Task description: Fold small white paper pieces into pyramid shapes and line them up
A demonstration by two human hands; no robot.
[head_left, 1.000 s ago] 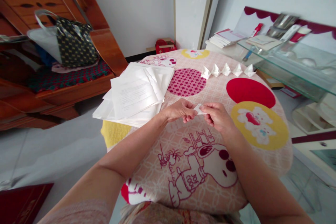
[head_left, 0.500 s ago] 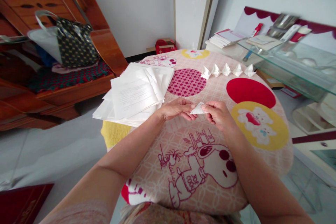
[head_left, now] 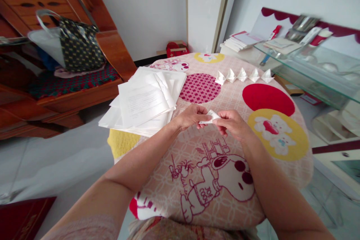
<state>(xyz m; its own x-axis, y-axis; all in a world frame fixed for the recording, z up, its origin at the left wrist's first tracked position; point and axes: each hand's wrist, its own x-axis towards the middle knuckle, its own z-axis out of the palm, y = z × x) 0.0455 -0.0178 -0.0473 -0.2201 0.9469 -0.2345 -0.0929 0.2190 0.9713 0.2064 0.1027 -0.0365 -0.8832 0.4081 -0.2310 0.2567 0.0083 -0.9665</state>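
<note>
Between my two hands is a small piece of folded white paper [head_left: 213,114], held above the patterned tablecloth [head_left: 191,146]. My left hand [head_left: 194,116] pinches its left end, and my right hand [head_left: 231,120] grips the right end between thumb and fingers. Part of the paper is hidden by the fingertips. Farther back, a row of several small folded paper boats [head_left: 242,74] stands on the cloth. Left of my left hand lies a loose stack of white paper sheets [head_left: 143,101], the top one printed and with a torn or creased piece on it.
At the right stands a glass shelf [head_left: 315,63] with metal bowls [head_left: 305,24] and a red marker [head_left: 275,32]. A pile of papers [head_left: 239,41] lies behind the table. To the left is a wooden bench [head_left: 112,56] with a dark patterned bag [head_left: 80,45].
My fingers have shifted on the folded paper, which has changed from a flat triangle to a more opened, tilted shape. The boats and sheets stay put.
</note>
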